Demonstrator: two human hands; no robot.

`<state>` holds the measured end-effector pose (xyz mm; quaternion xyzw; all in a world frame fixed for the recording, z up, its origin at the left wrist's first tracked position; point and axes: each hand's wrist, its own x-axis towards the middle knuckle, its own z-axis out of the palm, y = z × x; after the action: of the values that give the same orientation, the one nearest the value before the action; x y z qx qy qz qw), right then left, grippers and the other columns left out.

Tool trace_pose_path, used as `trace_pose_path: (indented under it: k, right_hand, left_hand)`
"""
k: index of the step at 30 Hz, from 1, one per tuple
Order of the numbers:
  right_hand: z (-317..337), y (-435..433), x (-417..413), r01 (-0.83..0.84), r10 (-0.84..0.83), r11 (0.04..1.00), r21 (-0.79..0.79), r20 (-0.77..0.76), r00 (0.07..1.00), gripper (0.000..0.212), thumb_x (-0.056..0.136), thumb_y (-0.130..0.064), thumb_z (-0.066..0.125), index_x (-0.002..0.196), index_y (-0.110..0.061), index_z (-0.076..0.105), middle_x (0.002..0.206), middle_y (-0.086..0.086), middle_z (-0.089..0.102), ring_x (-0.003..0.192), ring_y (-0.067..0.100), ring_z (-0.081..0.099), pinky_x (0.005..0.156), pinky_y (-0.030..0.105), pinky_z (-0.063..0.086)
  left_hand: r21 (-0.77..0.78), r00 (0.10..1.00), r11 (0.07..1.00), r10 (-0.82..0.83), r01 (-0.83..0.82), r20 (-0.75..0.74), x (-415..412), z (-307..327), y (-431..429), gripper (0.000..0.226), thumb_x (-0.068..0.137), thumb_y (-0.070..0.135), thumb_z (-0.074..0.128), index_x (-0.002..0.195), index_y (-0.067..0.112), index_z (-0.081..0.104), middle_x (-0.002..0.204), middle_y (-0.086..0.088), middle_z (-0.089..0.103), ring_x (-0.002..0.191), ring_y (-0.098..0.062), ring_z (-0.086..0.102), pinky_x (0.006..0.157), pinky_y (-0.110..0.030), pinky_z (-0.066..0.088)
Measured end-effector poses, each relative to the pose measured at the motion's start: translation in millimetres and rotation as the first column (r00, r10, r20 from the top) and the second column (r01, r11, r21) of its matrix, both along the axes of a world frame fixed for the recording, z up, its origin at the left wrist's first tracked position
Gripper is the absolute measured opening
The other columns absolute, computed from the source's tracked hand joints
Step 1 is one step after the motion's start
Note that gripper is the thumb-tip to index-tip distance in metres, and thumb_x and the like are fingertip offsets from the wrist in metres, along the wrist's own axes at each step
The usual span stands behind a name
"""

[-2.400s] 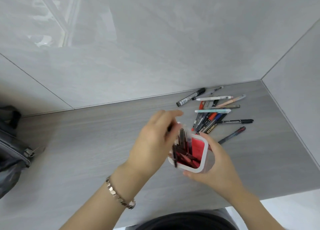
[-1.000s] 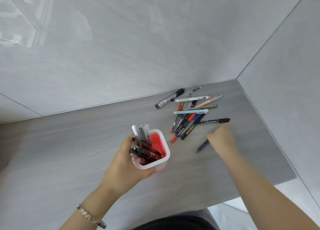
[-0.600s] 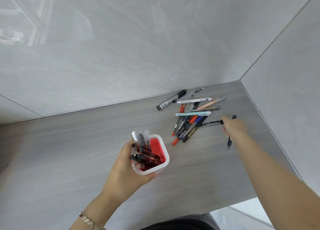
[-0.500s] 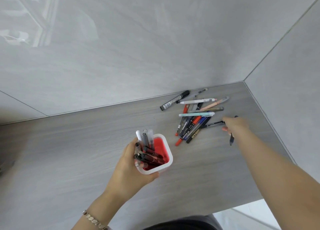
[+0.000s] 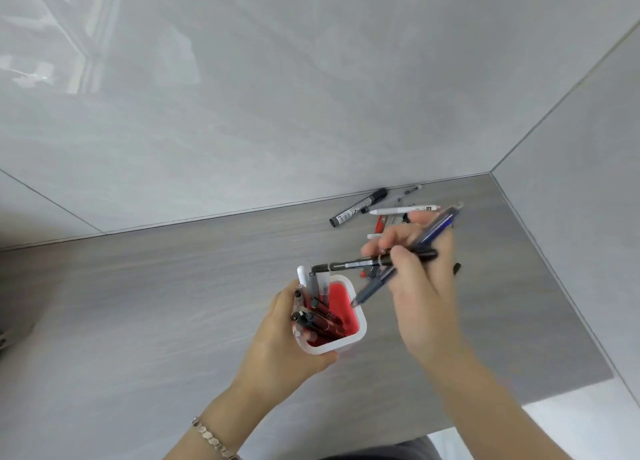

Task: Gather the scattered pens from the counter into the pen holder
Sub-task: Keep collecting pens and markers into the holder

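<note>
The grey counter is lying under both hands. The left hand is wrapping around the pen holder, a white cup with a red inside, gripping its left wall and keeping it raised off the counter. Several dark pens are already standing inside it, leaning toward that palm. The right hand is clenching two pens just above and right of the holder: a black pen lying level and a blue pen slanting, tip over the holder's opening. Beyond the right hand, the scattered pens are lying near the wall, with a black marker leftmost.
</note>
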<state>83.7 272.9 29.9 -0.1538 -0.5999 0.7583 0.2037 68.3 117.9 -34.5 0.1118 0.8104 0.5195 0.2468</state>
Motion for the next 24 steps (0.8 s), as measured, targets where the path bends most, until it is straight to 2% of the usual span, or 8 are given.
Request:
trace_pose_path:
  k: [3, 6, 8, 13, 17, 19, 21, 24]
  right_hand:
    - [-17.3, -29.5, 6.4, -0.028, 0.038, 0.986, 0.166, -0.059, 0.998, 0.042, 0.080, 0.001, 0.041, 0.114, -0.024, 0.037, 0.074, -0.008, 0.052, 0.067, 0.008, 0.054, 0.072, 0.019, 0.050]
    - [-20.1, -30.4, 7.9, 0.110, -0.092, 0.981, 0.161, -0.115, 0.989, 0.047, 0.077, -0.009, 0.043, 0.121, -0.020, 0.032, 0.075, -0.012, 0.051, 0.064, 0.010, 0.049, 0.068, 0.023, 0.048]
    - [-21.7, -29.1, 8.4, 0.153, -0.139, 0.977, 0.151, -0.099, 0.985, 0.047, 0.078, 0.001, 0.041, 0.121, -0.015, 0.033, 0.074, -0.010, 0.051, 0.062, 0.010, 0.048, 0.067, 0.022, 0.048]
    - [-38.0, -42.1, 15.0, -0.017, -0.003, 0.973, 0.229, 0.089, 0.996, 0.043, 0.076, 0.004, 0.036, 0.104, -0.029, 0.041, 0.079, 0.000, 0.049, 0.067, 0.002, 0.051, 0.074, 0.014, 0.047]
    - [-40.8, -26.1, 31.4, 0.078, -0.071, 0.959, 0.274, -0.036, 0.997, 0.054, 0.077, 0.011, 0.037, 0.116, -0.026, 0.035, 0.079, 0.005, 0.051, 0.072, 0.013, 0.054, 0.081, 0.016, 0.048]
    - [-40.9, -11.5, 36.1, 0.048, -0.016, 0.946, 0.322, -0.101, 0.995, 0.080, 0.076, 0.016, 0.040, 0.130, -0.041, 0.024, 0.091, -0.002, 0.053, 0.079, 0.013, 0.058, 0.085, 0.016, 0.049]
    - [-43.4, 6.3, 38.9, -0.049, 0.067, 0.908, 0.416, -0.027, 0.997, 0.092, 0.077, 0.009, 0.045, 0.125, -0.065, 0.020, 0.107, -0.008, 0.052, 0.096, 0.001, 0.059, 0.088, 0.009, 0.045]
    - [-50.4, 33.9, 44.8, -0.204, 0.163, 0.705, 0.680, 0.125, 0.979, 0.048, 0.084, -0.012, 0.049, 0.114, -0.049, 0.044, 0.111, -0.014, 0.055, 0.114, -0.004, 0.049, 0.093, 0.008, 0.040]
  left_hand:
    - [0.021, 0.999, 0.999, 0.030, -0.031, 0.031, -0.8, 8.5, -1.1, 0.064, 0.050, 0.026, 0.085, 0.094, 0.049, 0.044, 0.101, 0.012, 0.060, 0.083, 0.007, 0.057, 0.065, -0.001, 0.042]
    - [0.061, 0.996, 0.996, 0.057, -0.061, 0.065, -4.4, 16.0, -5.0, 0.060, 0.058, 0.008, 0.082, 0.088, 0.043, 0.044, 0.094, 0.015, 0.059, 0.075, 0.018, 0.057, 0.056, 0.002, 0.041]
    - [0.074, 0.998, 0.997, 0.020, -0.025, 0.063, -6.6, 19.0, -6.1, 0.061, 0.059, 0.003, 0.081, 0.088, 0.042, 0.044, 0.093, 0.016, 0.058, 0.074, 0.021, 0.056, 0.055, 0.002, 0.041]
    - [0.034, 0.989, 0.989, -0.146, 0.146, 0.003, -5.2, 3.7, 0.0, 0.073, 0.052, 0.026, 0.087, 0.108, 0.045, 0.045, 0.114, 0.013, 0.057, 0.101, 0.006, 0.056, 0.079, -0.007, 0.046]
    - [0.001, 0.991, 0.994, -0.107, 0.107, -0.076, 1.9, -1.4, 14.9, 0.079, 0.053, 0.024, 0.086, 0.116, 0.039, 0.042, 0.116, 0.013, 0.054, 0.111, -0.007, 0.052, 0.092, -0.030, 0.049]
    - [0.004, 0.995, 0.997, -0.075, 0.075, -0.073, 6.0, -1.8, 23.2, 0.082, 0.052, 0.025, 0.087, 0.118, 0.039, 0.041, 0.118, 0.012, 0.055, 0.113, -0.008, 0.052, 0.093, -0.033, 0.050]
    - [0.022, 0.997, 0.998, -0.059, 0.061, -0.054, 12.5, 0.5, 35.3, 0.083, 0.052, 0.025, 0.087, 0.120, 0.041, 0.041, 0.118, 0.010, 0.057, 0.112, -0.009, 0.055, 0.094, -0.036, 0.050]
    - [0.036, 0.997, 0.999, -0.037, 0.039, -0.067, 26.4, 6.4, 61.1, 0.077, 0.051, 0.029, 0.083, 0.117, 0.039, 0.045, 0.113, 0.010, 0.060, 0.108, -0.010, 0.058, 0.090, -0.035, 0.052]
